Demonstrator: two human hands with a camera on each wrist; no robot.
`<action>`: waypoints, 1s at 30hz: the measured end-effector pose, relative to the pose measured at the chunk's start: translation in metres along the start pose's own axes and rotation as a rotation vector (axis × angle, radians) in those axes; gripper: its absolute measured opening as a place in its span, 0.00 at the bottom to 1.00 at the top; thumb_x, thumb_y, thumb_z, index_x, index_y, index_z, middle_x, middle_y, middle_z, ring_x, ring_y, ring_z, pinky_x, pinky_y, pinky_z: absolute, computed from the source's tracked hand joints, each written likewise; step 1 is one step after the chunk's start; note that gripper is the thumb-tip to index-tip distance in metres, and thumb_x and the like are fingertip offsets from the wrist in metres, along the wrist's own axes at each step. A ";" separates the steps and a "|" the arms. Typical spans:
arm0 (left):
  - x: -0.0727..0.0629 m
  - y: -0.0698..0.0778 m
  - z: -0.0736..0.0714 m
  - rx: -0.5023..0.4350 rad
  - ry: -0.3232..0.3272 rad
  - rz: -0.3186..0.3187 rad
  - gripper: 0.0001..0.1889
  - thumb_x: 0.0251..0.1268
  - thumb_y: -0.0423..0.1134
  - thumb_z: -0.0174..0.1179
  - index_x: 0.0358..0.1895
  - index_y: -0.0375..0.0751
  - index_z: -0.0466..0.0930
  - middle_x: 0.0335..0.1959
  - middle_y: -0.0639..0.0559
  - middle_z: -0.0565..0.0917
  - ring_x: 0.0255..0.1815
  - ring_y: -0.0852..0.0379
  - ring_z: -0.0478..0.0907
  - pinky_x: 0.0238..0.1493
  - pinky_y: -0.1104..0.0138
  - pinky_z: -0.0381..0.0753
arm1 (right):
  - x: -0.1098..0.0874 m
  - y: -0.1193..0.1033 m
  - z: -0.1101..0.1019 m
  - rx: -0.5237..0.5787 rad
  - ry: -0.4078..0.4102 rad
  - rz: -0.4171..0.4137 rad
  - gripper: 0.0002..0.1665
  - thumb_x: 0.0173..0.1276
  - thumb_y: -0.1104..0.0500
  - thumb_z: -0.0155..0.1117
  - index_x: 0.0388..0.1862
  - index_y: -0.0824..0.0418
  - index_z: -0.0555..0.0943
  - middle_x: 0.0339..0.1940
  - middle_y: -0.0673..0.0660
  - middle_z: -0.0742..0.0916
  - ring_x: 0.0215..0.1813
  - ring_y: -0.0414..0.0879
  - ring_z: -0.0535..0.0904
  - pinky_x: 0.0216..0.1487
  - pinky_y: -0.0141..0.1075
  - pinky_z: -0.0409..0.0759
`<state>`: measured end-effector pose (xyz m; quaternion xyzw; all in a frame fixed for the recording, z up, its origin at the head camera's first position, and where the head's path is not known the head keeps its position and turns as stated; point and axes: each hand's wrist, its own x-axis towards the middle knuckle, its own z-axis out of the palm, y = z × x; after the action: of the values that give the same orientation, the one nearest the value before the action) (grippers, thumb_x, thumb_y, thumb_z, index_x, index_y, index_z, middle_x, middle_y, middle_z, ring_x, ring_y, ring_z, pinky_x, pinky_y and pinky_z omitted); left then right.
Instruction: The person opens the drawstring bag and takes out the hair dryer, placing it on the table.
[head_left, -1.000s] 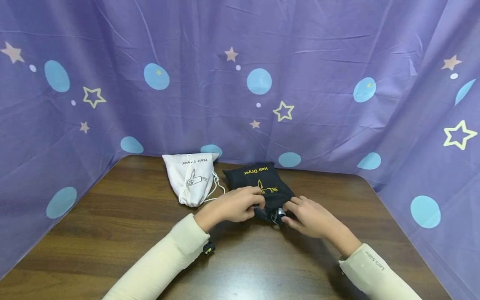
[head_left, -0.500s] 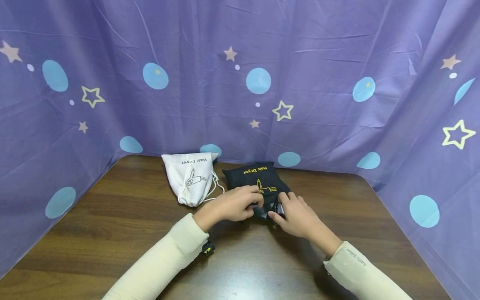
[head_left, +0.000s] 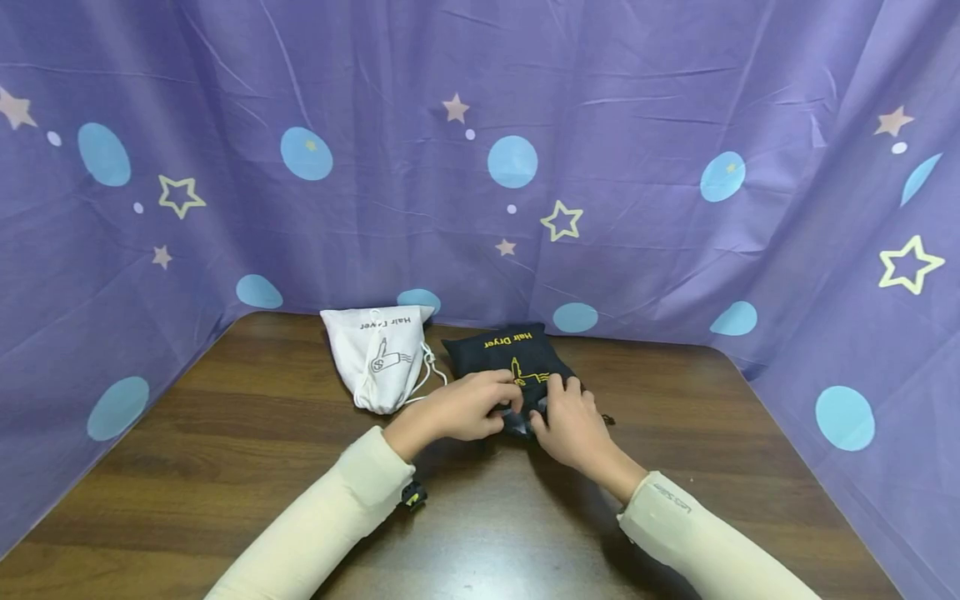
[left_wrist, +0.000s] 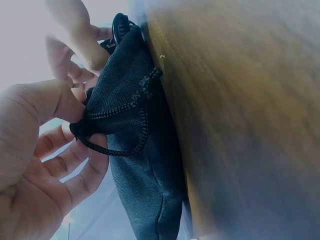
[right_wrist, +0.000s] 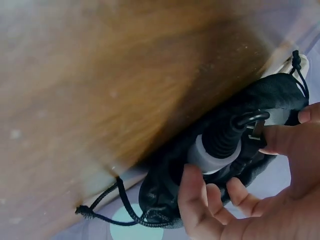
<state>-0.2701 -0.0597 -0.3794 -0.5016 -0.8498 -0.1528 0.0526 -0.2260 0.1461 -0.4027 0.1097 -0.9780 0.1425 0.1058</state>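
A black drawstring bag (head_left: 480,354) printed "Hair Dryer" in yellow lies at the back of the table, its mouth towards me. My left hand (head_left: 476,406) pinches the edge of its mouth beside the knotted black drawstring (left_wrist: 145,125). Inside the mouth sits the grey handle end (right_wrist: 217,167) of a hair dryer, with its ribbed black cord sleeve (right_wrist: 222,141) sticking out. My right hand (head_left: 576,429) spans this end: fingers lie at the grey collar, and the thumb presses a black piece with a metal strip (right_wrist: 256,129). The rest of the dryer is hidden in the bag.
A white drawstring bag (head_left: 386,362) with the same print lies to the left, its white cord (head_left: 429,371) trailing towards my left wrist. Behind the brown wooden table (head_left: 247,400) hangs a purple curtain (head_left: 420,217). A second drawstring loop (right_wrist: 102,197) hangs from the black bag.
My right hand has moved left and into the bag's mouth, and the silvery end it held now shows less. The left hand keeps its place at the mouth.
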 end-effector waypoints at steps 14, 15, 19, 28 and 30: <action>-0.002 0.000 -0.002 -0.027 -0.005 -0.013 0.09 0.58 0.29 0.63 0.42 0.42 0.83 0.37 0.52 0.76 0.34 0.60 0.71 0.38 0.68 0.73 | 0.013 -0.008 0.000 0.102 -0.132 0.113 0.24 0.68 0.56 0.67 0.51 0.66 0.66 0.51 0.72 0.71 0.36 0.60 0.72 0.38 0.52 0.75; -0.002 0.000 -0.002 -0.040 -0.005 -0.012 0.09 0.59 0.29 0.63 0.43 0.42 0.84 0.37 0.53 0.76 0.34 0.61 0.72 0.39 0.69 0.74 | 0.013 -0.008 0.000 0.106 -0.133 0.119 0.24 0.67 0.56 0.68 0.51 0.66 0.66 0.51 0.73 0.71 0.37 0.61 0.72 0.39 0.53 0.75; -0.002 -0.004 -0.002 -0.113 0.011 -0.003 0.11 0.64 0.31 0.61 0.48 0.42 0.84 0.39 0.56 0.76 0.37 0.61 0.75 0.42 0.70 0.75 | 0.013 -0.006 -0.001 0.117 -0.116 0.144 0.24 0.66 0.56 0.71 0.49 0.64 0.67 0.49 0.72 0.71 0.42 0.66 0.75 0.42 0.56 0.76; -0.006 -0.014 -0.003 -0.040 0.086 -0.112 0.15 0.63 0.29 0.59 0.51 0.44 0.81 0.46 0.54 0.79 0.48 0.56 0.74 0.53 0.61 0.76 | 0.014 -0.003 -0.005 0.114 -0.072 0.178 0.26 0.63 0.56 0.73 0.49 0.65 0.68 0.48 0.73 0.74 0.49 0.75 0.75 0.45 0.62 0.77; -0.006 -0.017 -0.003 -0.039 0.094 -0.154 0.17 0.62 0.27 0.60 0.53 0.44 0.80 0.48 0.53 0.79 0.50 0.54 0.74 0.55 0.59 0.75 | 0.015 -0.002 -0.005 0.117 -0.076 0.174 0.27 0.63 0.56 0.73 0.50 0.65 0.67 0.47 0.73 0.74 0.48 0.74 0.76 0.44 0.62 0.77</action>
<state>-0.2828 -0.0732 -0.3814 -0.4282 -0.8793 -0.1962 0.0708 -0.2392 0.1431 -0.3942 0.0355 -0.9771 0.2038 0.0492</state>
